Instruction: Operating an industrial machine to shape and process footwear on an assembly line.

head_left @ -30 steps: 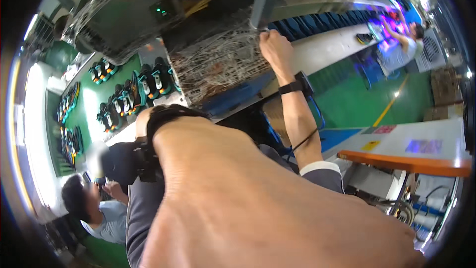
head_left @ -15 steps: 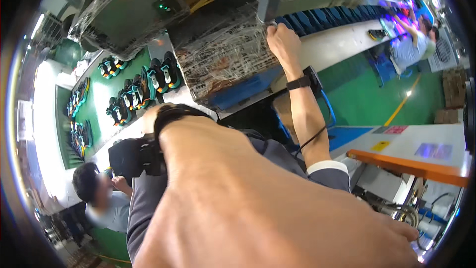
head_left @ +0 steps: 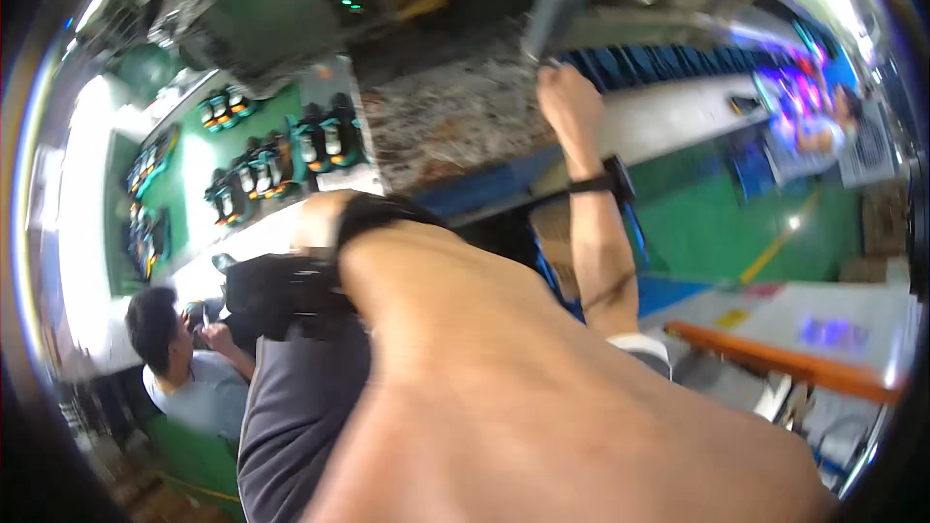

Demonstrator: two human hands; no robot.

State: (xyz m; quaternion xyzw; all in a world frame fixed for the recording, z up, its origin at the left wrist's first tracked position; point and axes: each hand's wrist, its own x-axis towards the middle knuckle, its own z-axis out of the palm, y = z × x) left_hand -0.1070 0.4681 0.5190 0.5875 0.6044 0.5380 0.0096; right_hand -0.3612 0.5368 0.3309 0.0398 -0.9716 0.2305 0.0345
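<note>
The left hand [head_left: 572,407] fills the lower middle, so near the lens that its fingers pass out of view; I cannot tell how wide it stands or whether it holds anything. Above it lies a mottled, film-wrapped slab [head_left: 455,121], its markings too blurred to read. A pale conveyor table [head_left: 668,116] runs off to the right, with a row of dark blue upright pieces [head_left: 668,64] along its far side. At lower right, a whitish panel [head_left: 780,331] with an orange edge carries label-like patches — yellow, pinkish red, violet — none legible. A co-worker in a light shirt [head_left: 199,392] is at lower left, and black-and-teal sports shoes [head_left: 257,167] stand in rows beyond. A grey metal bar [head_left: 555,12] reaches down to the slab's far right corner. The right hand [head_left: 572,108] is at that corner, just below the bar's foot, fingers curled into a narrow fist — whether around anything, I cannot tell. Smaller still are its black wristband [head_left: 593,184] and two tiny green lights [head_left: 351,5].
</note>
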